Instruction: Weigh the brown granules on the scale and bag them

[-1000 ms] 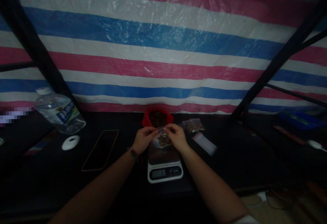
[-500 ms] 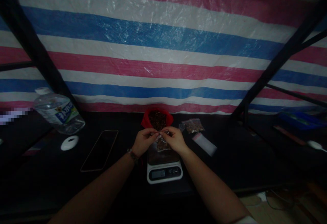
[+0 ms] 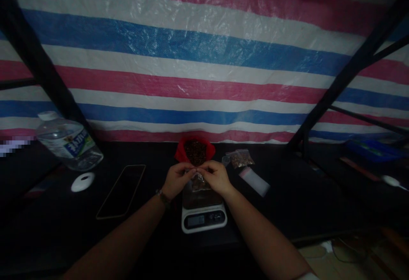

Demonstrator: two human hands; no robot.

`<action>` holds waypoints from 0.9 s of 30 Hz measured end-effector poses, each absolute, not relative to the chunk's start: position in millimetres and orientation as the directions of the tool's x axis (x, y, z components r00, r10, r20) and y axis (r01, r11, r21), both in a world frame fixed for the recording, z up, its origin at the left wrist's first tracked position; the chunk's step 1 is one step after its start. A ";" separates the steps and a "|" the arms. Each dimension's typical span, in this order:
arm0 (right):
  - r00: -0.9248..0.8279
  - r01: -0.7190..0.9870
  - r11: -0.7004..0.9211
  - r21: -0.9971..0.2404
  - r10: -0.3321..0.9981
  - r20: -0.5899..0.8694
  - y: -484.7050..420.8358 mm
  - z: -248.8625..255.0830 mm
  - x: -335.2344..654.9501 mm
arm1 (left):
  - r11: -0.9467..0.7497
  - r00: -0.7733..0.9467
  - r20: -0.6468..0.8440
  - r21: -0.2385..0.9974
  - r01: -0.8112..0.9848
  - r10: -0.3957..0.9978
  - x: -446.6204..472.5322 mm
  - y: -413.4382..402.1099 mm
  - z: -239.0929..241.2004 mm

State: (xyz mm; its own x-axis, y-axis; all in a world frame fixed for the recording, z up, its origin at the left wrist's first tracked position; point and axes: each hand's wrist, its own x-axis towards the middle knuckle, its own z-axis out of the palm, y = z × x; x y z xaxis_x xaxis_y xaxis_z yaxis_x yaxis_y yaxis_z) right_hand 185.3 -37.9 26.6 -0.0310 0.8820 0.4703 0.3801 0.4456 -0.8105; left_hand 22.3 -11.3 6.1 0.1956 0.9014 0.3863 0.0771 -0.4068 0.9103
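Note:
Between both hands a small clear zip bag with brownish bits inside hangs over a white kitchen scale. My left hand pinches the bag's top edge from the left. My right hand pinches the same edge from the right, the two thumbs nearly meeting. Just beyond the fingers stands a red bag, its mouth wide, full of dark brown granules. Right of my hands lie filled zip bags, a small clear cup and a stack of flat zip bags.
On the left are a phone, a white computer mouse and a large clear bottle. Dark metal posts flank the black table, with a striped plastic sheet behind. A blue tray sits far right.
Both hands still pinch the small zip bag's top; the fingers have shifted only slightly. The whole view has moved a little, so things appear slightly further left.

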 end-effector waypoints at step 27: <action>-0.122 0.404 0.566 -0.719 0.812 0.570 -38.9 28.0 186.2 | -0.417 0.198 0.396 0.906 0.078 0.897 20.3 -12.7 6.8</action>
